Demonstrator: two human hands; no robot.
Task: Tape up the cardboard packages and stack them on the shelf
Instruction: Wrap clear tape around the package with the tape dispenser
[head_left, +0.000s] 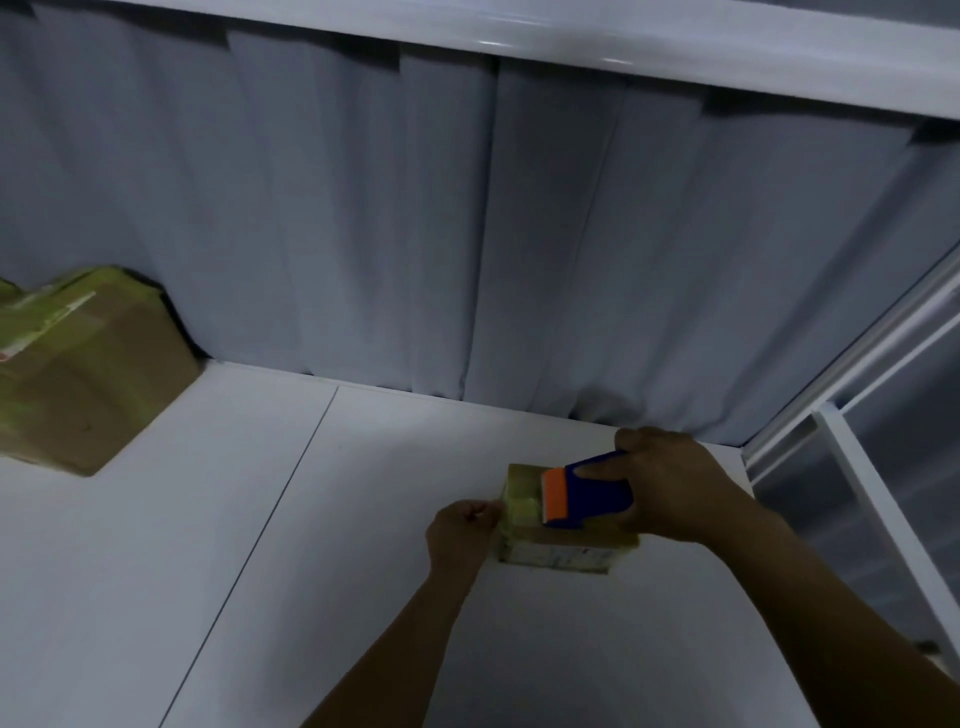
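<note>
Two bare forearms reach in from the bottom edge toward a small package (550, 552), which sits on the white shelf (208, 597) near its back right corner. The right hand (672, 491) has its grip clenched around a blue tape dispenser (597, 491), whose orange blade end rests on top of the package. The left hand (460, 531) has its fingers curled against the package's left edge, its grip holding that side. The package is brown cardboard with yellowish tape across its top. Well apart, at the far left of the shelf, lies a pile of taped packages (78, 374). A grey curtain (467, 234) hangs behind, under an upper shelf board (675, 47).
</note>
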